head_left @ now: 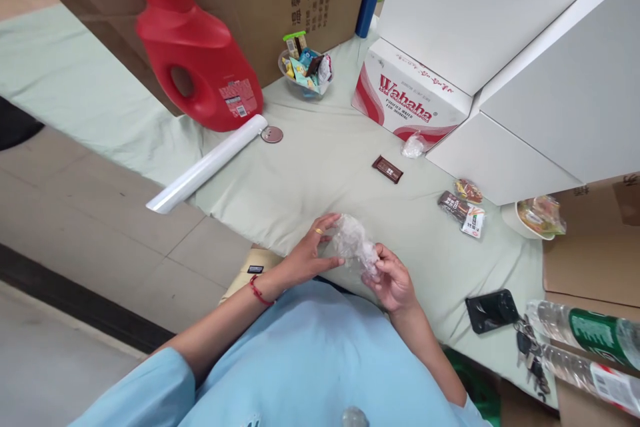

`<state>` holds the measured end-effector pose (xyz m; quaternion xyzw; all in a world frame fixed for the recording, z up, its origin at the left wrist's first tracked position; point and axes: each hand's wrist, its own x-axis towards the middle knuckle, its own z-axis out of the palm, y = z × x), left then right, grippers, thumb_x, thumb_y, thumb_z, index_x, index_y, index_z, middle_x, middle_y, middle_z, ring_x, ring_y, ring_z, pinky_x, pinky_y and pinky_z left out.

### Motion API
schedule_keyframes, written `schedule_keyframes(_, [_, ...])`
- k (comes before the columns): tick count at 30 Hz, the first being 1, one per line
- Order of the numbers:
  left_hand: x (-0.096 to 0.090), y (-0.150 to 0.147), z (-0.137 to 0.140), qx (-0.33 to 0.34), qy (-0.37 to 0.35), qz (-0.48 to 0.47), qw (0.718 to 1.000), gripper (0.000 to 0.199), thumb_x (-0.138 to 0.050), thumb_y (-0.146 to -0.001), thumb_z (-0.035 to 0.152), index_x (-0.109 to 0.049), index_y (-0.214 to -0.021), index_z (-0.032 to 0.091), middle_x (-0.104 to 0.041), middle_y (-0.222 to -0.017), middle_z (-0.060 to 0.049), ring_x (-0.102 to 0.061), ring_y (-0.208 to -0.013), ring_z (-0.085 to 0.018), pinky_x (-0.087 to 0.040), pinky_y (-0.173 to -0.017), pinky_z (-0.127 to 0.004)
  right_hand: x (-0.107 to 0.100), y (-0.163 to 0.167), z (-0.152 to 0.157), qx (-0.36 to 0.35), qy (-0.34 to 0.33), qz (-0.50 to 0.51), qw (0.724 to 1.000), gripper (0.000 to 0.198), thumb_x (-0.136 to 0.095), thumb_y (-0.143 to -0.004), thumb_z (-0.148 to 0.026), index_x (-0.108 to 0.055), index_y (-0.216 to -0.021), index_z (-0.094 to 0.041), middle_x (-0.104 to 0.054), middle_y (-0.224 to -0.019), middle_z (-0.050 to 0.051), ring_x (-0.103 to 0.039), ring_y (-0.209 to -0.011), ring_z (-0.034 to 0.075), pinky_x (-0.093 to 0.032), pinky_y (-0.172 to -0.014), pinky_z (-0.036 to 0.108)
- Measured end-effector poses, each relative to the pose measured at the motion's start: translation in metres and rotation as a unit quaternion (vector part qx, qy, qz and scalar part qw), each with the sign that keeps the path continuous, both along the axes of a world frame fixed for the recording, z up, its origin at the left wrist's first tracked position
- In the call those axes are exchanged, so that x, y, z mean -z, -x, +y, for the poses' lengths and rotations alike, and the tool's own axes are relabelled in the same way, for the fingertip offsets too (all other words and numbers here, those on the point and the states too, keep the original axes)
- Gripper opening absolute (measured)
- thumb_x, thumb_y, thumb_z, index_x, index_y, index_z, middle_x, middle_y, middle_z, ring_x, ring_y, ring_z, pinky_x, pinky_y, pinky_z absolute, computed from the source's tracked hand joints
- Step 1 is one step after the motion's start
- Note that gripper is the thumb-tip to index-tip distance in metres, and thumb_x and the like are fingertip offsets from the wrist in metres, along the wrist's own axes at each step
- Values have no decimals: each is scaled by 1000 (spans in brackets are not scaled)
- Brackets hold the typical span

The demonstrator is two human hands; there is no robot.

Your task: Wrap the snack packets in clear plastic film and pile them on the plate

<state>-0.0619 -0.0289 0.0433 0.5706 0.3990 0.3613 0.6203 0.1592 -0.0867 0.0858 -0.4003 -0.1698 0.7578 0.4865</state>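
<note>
A crumpled piece of clear plastic wrap (353, 240) is held between my two hands, just above the near edge of the cloth-covered table. My left hand (316, 248) has its thumb and fingers curved around the left side of the wrap. On the right, my right hand (394, 278) pinches the bunched end between thumb and fingers. Whether anything is inside the wrap cannot be made out. Beyond my hands lie a brown wrapped snack bar (387, 169) and another crumpled clear plastic bundle (414, 145).
A white roll (207, 165) lies by a red jug (200, 60) and a round disc (272, 134). Behind are a bowl of snacks (307, 72) and a Wahaha box (410, 95). Rightward are snack packets (463, 210), a snack bowl (540, 217), a phone (491, 311), keys (531, 350) and bottles (585, 330).
</note>
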Motion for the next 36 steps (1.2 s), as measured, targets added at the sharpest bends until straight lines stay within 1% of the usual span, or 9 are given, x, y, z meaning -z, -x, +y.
schedule_keyframes(3, [-5,0,4,17,-31,16,999,41,-82,-82,50,-75,-114,25,-69,-131,-10,-62,-128,-29,-48,-112,-44,0,-5,2,25,19,26,999,26,-86,-71,-29,-67,-87,-22,-49,-65,-6,-31,-50,7,-25,-38,15])
schedule_keyframes(6, [-9,3,10,-54,20,24,998,36,-74,-87,57,-74,-87,21,-73,-98,-6,-67,-98,-23,-51,-96,-38,-2,-16,9,49,24,-34,998,27,-87,-73,-29,-67,-90,-23,-48,-64,-7,-28,-49,6,-26,-39,15])
schedule_keyframes(13, [-12,16,12,-136,160,-45,977,43,-84,-75,59,-70,-88,21,-65,-82,0,-56,-79,-16,-47,-79,-31,1,-27,18,48,11,-233,971,39,-93,-68,-45,-68,-88,-22,-55,-70,-5,-40,-54,7,-32,-46,20])
schedule_keyframes(18, [-11,19,10,-165,73,19,983,30,-77,-82,52,-73,-87,22,-64,-104,-4,-60,-98,-20,-48,-88,-32,8,-28,18,64,-35,-310,948,40,-90,-70,-53,-71,-87,-22,-52,-66,-6,-42,-56,9,-34,-50,23])
schedule_keyframes(21, [-14,19,16,-121,27,65,990,31,-67,-90,53,-75,-96,24,-63,-117,-7,-61,-108,-24,-48,-93,-36,7,-30,18,64,-60,-335,938,37,-88,-74,-53,-72,-88,-22,-54,-67,-5,-44,-57,10,-36,-53,25])
schedule_keyframes(25, [-15,5,31,-49,-18,174,983,43,-67,-86,66,-71,-81,23,-64,-99,-8,-60,-101,-28,-47,-96,-43,4,-26,19,24,-87,-354,931,36,-87,-77,-53,-74,-89,-22,-58,-70,-4,-46,-58,11,-38,-56,26])
schedule_keyframes(28, [-14,-6,40,-60,-52,215,973,40,-73,-81,61,-65,-70,24,-61,-86,-6,-56,-92,-27,-47,-93,-44,1,-23,21,19,-107,-368,924,35,-86,-79,-53,-74,-90,-22,-58,-69,-3,-48,-59,12,-39,-58,27])
schedule_keyframes(33, [-16,-2,38,-106,46,75,990,37,-62,-89,57,-59,-74,23,-63,-81,-2,-57,-82,-20,-48,-82,-35,-1,-37,23,168,-81,-381,906,43,-84,-79,-59,-72,-97,-22,-61,-79,-1,-49,-64,12,-41,-56,24])
schedule_keyframes(36, [-18,3,31,-95,121,2,988,42,-65,-87,63,-60,-78,22,-69,-83,-2,-62,-85,-20,-50,-80,-32,5,-43,23,152,-51,-348,924,60,-80,-79,-69,-69,-117,-24,-70,-110,7,-58,-75,15,-45,-55,24])
